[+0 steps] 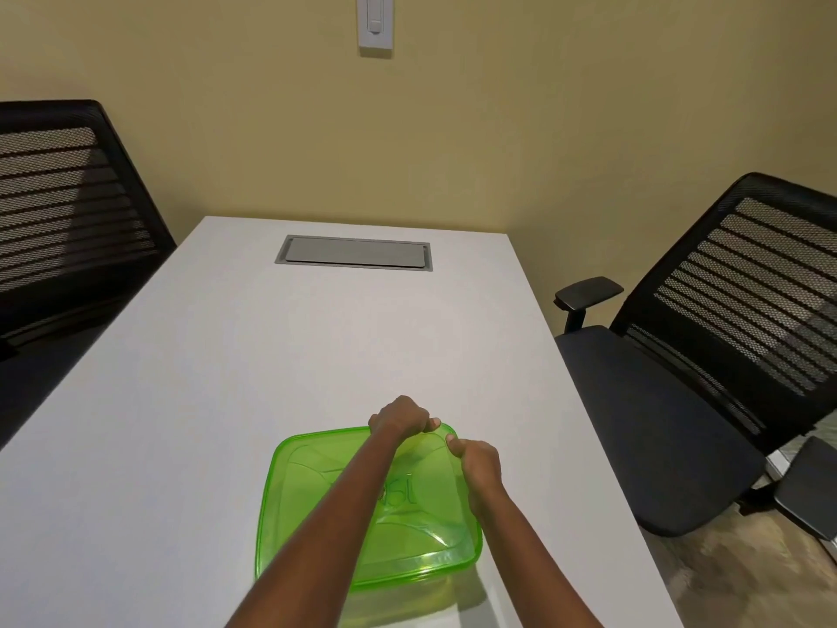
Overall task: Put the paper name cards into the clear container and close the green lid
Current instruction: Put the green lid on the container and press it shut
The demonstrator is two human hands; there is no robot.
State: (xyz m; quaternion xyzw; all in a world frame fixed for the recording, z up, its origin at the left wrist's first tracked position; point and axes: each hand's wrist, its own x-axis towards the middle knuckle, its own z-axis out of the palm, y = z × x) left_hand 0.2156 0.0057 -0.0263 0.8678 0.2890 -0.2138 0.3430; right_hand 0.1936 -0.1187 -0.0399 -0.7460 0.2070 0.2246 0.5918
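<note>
On green lid (317,482), both hands (401,417) seemingly pressing

Plain yellow wall (543,106) ahead, white switch plate (375,20) up top. Black mesh-backed office chairs flank the long white table (204,355): one left (68,197), one right (724,333).

The white counter (226,401) carries one thing: a clear container (407,591) topped by a green lid (317,491), sitting directly beneath the fingers (435,422), which press on the lid's far right corner. Well beyond the fingers, a grey rectangular hatch (353,252) lies flush in the counter's far end.
</note>
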